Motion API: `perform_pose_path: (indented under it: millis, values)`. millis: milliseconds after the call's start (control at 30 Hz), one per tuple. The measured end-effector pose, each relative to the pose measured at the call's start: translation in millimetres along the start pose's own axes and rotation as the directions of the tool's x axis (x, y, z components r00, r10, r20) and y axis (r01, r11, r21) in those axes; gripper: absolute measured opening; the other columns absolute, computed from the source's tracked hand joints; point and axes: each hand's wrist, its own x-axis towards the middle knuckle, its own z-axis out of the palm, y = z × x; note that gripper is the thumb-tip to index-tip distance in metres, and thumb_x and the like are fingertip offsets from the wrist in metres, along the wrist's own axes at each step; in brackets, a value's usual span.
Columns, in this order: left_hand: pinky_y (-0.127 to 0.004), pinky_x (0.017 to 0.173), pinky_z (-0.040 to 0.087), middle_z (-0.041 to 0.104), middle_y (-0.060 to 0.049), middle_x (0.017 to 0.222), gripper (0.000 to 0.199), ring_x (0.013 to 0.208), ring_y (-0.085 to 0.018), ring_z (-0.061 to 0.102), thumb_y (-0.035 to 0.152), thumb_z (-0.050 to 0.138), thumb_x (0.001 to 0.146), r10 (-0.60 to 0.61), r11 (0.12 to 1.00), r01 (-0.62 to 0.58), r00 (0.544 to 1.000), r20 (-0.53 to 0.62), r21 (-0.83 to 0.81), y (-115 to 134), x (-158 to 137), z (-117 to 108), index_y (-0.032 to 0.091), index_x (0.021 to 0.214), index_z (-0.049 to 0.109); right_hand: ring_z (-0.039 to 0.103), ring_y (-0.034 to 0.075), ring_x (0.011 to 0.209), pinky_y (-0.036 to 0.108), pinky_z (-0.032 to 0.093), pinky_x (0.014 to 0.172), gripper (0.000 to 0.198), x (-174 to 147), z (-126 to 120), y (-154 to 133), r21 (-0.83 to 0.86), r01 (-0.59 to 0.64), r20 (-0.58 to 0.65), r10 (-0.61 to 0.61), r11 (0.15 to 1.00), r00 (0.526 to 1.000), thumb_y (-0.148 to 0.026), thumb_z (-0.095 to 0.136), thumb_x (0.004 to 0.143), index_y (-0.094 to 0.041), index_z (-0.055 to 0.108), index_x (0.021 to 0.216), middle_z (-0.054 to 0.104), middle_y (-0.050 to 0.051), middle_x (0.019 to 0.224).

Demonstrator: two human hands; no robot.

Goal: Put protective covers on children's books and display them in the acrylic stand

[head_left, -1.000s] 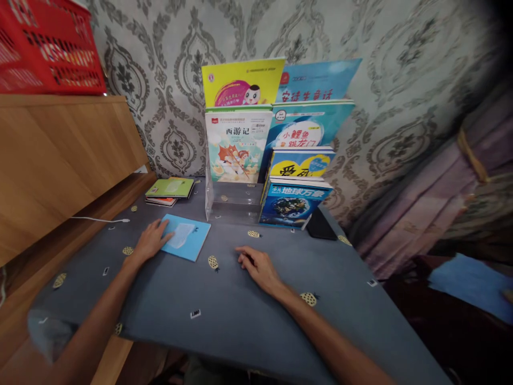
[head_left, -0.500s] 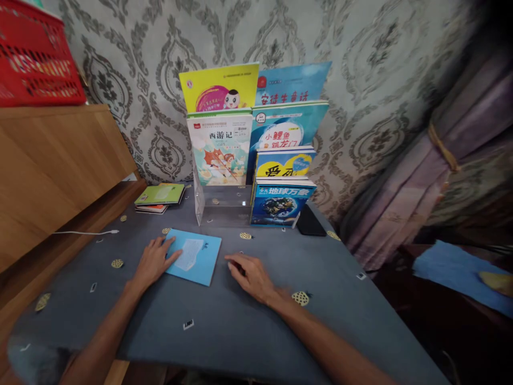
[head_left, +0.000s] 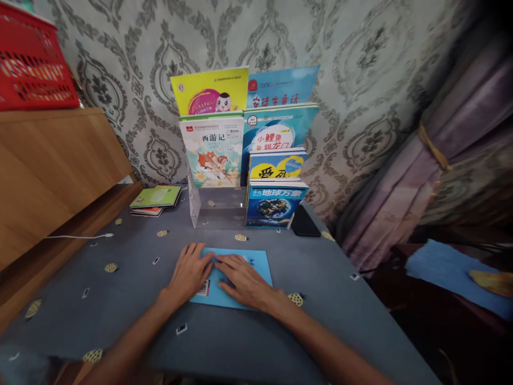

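A thin blue book [head_left: 261, 263] lies flat on the desk, with a barcode label near its lower left corner. My left hand [head_left: 192, 274] rests on its left part, fingers stretched out across the cover. Lying over the middle of the same book is my right hand [head_left: 245, 282], fingers extended and the thumb apart. The fingertips of both hands come close together on the cover. Much of the cover's printing is hidden beneath them.
Behind the book, a clear stepped stand [head_left: 218, 216] holds several upright children's books. A black phone [head_left: 305, 222] lies right of it. At left are a small stack of books [head_left: 156, 198], a white cable [head_left: 80, 237] and a red basket [head_left: 34, 64] on a wooden cabinet [head_left: 60, 171].
The blue book has moved right and nearer to me. My left hand travelled right with it, and my right hand, which was off the book, now lies on its cover.
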Motion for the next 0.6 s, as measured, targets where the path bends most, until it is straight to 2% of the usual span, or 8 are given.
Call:
perform_pose_path:
  millis: [67, 133, 233, 433, 600]
  values:
    - [-0.048, 0.102, 0.048, 0.065, -0.012, 0.130, 0.034, 0.121, -0.027, 0.059, 0.022, 0.044, 0.099, 0.044, 0.997, -0.046, 0.998, -0.038, -0.062, 0, 3, 10, 0.022, 0.126, 0.065, 0.051, 0.029, 0.136, 0.051, 0.037, 0.117, 0.048, 0, 1, 0, -0.016, -0.033, 0.025, 0.033, 0.999, 0.999, -0.031, 0.062, 0.095, -0.014, 0.056, 0.139, 0.058, 0.018, 0.143]
    - [-0.047, 0.105, 0.048, 0.066, -0.011, 0.132, 0.037, 0.124, -0.025, 0.060, 0.021, 0.041, 0.100, 0.056, 0.992, -0.060, 0.998, -0.041, -0.110, -2, 5, 19, 0.020, 0.130, 0.063, 0.044, 0.030, 0.143, 0.053, 0.031, 0.121, 0.054, -1, 3, 4, -0.034, -0.077, 0.040, 0.078, 0.996, 0.996, -0.036, 0.059, 0.097, -0.012, 0.051, 0.145, 0.052, 0.019, 0.150]
    - [-0.049, 0.107, 0.047, 0.066, -0.012, 0.135, 0.039, 0.127, -0.025, 0.060, 0.022, 0.041, 0.100, 0.036, 0.991, -0.039, 0.999, -0.028, -0.127, -4, 3, 25, 0.019, 0.133, 0.061, 0.035, 0.032, 0.149, 0.055, 0.030, 0.122, 0.062, -9, 5, 20, -0.084, -0.162, 0.035, 0.165, 0.983, 0.986, -0.044, 0.054, 0.099, -0.012, 0.045, 0.151, 0.044, 0.020, 0.156]
    - [-0.049, 0.110, 0.044, 0.064, -0.012, 0.138, 0.039, 0.130, -0.025, 0.059, 0.025, 0.042, 0.101, -0.026, 0.990, 0.029, 0.999, 0.023, -0.135, -3, 2, 18, 0.018, 0.134, 0.060, 0.031, 0.030, 0.151, 0.055, 0.030, 0.121, 0.066, -38, -1, 55, -0.160, -0.334, -0.017, 0.336, 0.929, 0.942, -0.053, 0.040, 0.102, -0.013, 0.038, 0.155, 0.039, 0.019, 0.159]
    - [-0.051, 0.112, 0.042, 0.062, -0.012, 0.141, 0.040, 0.133, -0.026, 0.056, 0.026, 0.040, 0.101, -0.058, 0.984, 0.067, 0.997, 0.057, -0.166, -2, 1, 18, 0.018, 0.135, 0.060, 0.032, 0.029, 0.150, 0.053, 0.028, 0.122, 0.065, -49, -6, 55, -0.159, -0.390, -0.020, 0.392, 0.907, 0.920, -0.052, 0.038, 0.103, -0.012, 0.040, 0.154, 0.039, 0.017, 0.160]
